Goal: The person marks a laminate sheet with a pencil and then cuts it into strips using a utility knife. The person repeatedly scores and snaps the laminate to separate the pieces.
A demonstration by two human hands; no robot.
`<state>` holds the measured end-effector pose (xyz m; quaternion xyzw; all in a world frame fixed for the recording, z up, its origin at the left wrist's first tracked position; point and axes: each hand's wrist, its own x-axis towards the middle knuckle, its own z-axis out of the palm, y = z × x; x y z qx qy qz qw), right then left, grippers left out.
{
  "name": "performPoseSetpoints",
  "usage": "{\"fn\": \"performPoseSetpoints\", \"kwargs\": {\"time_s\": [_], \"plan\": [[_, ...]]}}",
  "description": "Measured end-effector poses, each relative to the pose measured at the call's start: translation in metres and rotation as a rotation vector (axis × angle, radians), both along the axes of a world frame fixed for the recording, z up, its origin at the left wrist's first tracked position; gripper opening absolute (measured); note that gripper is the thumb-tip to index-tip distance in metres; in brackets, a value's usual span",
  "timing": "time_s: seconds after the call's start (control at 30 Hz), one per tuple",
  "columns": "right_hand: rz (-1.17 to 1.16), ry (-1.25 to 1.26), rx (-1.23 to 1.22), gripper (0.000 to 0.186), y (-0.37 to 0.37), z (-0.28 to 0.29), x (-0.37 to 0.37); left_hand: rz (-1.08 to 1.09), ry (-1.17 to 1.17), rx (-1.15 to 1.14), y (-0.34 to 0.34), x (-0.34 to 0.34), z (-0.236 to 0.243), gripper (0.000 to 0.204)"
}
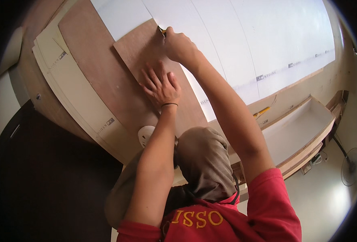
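My left hand (pixel 162 86) lies with its fingers spread on a long brown wooden board (pixel 134 47), pressing its palm side against the surface. The board rests across a large white sheet (pixel 267 36) with fine lines running over it. At the board's far right corner, my right hand (pixel 181 46) is closed around a small yellow and black utility knife (pixel 162 31). The knife's tip is beside the board's edge, at the white sheet; whether the blade is cutting in cannot be made out.
On the left lie a cream sheet (pixel 75 90) with printed marks and a brown panel (pixel 91 48). My knee (pixel 202 157) rests by the board's near end, a white round object (pixel 145 135) beside it. Rightward are a yellow-handled tool (pixel 262 112), a shallow wooden drawer (pixel 295 129) and a fan (pixel 352 166).
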<state>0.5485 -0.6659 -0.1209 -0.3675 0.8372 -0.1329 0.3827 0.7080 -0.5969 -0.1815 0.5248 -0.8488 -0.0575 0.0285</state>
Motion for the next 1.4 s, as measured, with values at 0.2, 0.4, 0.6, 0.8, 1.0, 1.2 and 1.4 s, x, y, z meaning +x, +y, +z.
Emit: {"fn": "performPoseSetpoints", "kwargs": {"time_s": [0.2,0.4,0.6,0.8,1.0,1.2,1.4], "plan": [[0.016,-0.093,0.067,0.034,0.02,0.008,0.008,-0.001,-0.042,0.01,0.001,0.003,0.001,0.059],[-0.058,-0.092,0.077,0.034,0.044,0.011,0.014,-0.033,-0.067,0.047,0.005,-0.001,0.003,0.061],[-0.112,-0.149,0.035,0.023,0.151,0.01,0.058,-0.008,0.033,0.062,-0.002,0.001,0.001,0.059],[-0.142,-0.207,0.208,0.023,0.244,0.027,0.093,-0.02,0.037,0.024,-0.002,0.002,-0.001,0.059],[-0.164,-0.262,0.301,0.023,0.315,0.038,0.116,-0.022,0.044,0.021,0.002,-0.001,-0.002,0.059],[-0.175,-0.273,0.423,0.023,0.348,0.035,0.132,-0.027,0.065,-0.004,0.001,-0.002,-0.002,0.059],[-0.195,-0.289,0.416,0.025,0.352,0.035,0.134,-0.046,0.028,-0.029,0.001,0.0,-0.005,0.059]]}}
